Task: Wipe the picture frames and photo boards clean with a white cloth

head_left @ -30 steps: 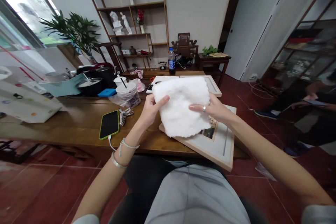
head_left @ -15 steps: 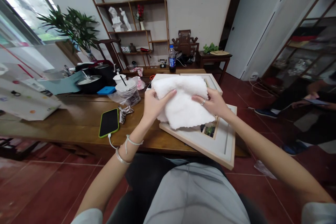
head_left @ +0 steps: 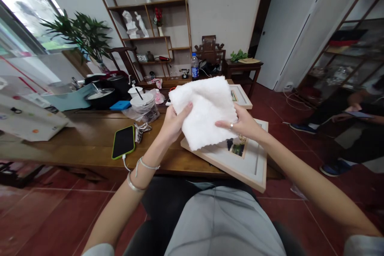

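Note:
A white fluffy cloth (head_left: 207,108) is held up in front of me between both hands. My left hand (head_left: 176,120) grips its left edge, thumb on top and the other fingers hidden behind. On the right side my right hand (head_left: 240,122), with a ring on one finger, pinches the cloth the same way. Below the cloth a pale wooden picture frame (head_left: 222,164) lies tilted on the table, its near corner past the table edge. Part of its small dark picture (head_left: 236,147) shows; the cloth covers the rest. Another frame (head_left: 243,98) lies behind.
Left on the wooden table (head_left: 90,136) are a charging phone (head_left: 123,143), a crumpled silver wrapper (head_left: 141,131), a bagged drink cup (head_left: 144,106) and a blue box (head_left: 120,105). A cola bottle (head_left: 195,67) stands behind. A seated person (head_left: 351,116) holds a phone at right.
The cloth has been spread flatter, its far edge now raised into a corner at upper right. Both hands still hold its sides. The view has shifted slightly.

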`<action>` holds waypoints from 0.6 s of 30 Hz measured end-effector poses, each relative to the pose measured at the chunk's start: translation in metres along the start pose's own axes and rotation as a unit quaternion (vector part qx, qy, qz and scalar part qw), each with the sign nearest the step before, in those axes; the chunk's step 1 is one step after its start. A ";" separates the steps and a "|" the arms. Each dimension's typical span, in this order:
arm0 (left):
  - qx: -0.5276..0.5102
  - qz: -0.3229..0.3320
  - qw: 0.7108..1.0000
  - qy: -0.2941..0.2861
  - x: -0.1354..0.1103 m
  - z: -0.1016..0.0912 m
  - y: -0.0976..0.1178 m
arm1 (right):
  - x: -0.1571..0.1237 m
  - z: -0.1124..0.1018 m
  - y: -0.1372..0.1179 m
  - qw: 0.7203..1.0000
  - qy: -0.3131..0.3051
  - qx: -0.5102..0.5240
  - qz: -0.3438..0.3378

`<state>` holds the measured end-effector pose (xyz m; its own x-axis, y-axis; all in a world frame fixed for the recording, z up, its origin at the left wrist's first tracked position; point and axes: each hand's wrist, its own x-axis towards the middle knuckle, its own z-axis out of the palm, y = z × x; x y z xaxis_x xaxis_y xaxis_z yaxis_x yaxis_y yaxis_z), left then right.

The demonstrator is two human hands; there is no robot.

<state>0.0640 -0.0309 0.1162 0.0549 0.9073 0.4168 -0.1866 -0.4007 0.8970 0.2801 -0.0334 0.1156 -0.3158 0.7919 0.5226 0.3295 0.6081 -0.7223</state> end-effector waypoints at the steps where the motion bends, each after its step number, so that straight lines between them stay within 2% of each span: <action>1: 0.014 0.003 1.000 -0.005 -0.002 0.000 0.000 | -0.002 -0.001 0.001 1.000 -0.013 0.006 0.014; 5: 0.133 0.032 0.989 -0.061 -0.008 -0.002 0.003 | -0.004 -0.004 0.007 0.999 -0.002 -0.036 0.036; 8: 0.171 0.039 0.980 -0.095 -0.007 -0.015 0.004 | -0.009 -0.015 0.010 0.995 0.020 -0.086 0.037; 11: 0.227 0.059 0.969 -0.072 0.000 -0.037 0.004 | -0.030 -0.034 0.011 0.983 0.052 -0.167 0.060; 12: 0.269 0.078 0.958 -0.057 0.003 -0.043 0.004 | -0.040 -0.040 0.013 0.970 0.071 -0.221 0.073; 14: 0.375 0.133 0.917 -0.032 0.005 -0.049 0.001 | -0.063 -0.049 0.018 0.926 0.106 -0.339 0.127; 15: 0.425 0.162 0.890 -0.029 0.005 -0.048 -0.001 | -0.073 -0.051 0.022 0.911 0.099 -0.370 0.155; 18: 0.513 0.233 0.825 -0.050 0.000 -0.033 -0.011 | -0.094 -0.053 0.038 0.900 0.045 -0.393 0.182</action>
<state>0.0336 -0.0227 0.1013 0.3017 0.6294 0.7162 0.7149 -0.6464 0.2669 0.3697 -0.0813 0.0631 0.0021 0.9267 0.3758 0.9354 0.1310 -0.3283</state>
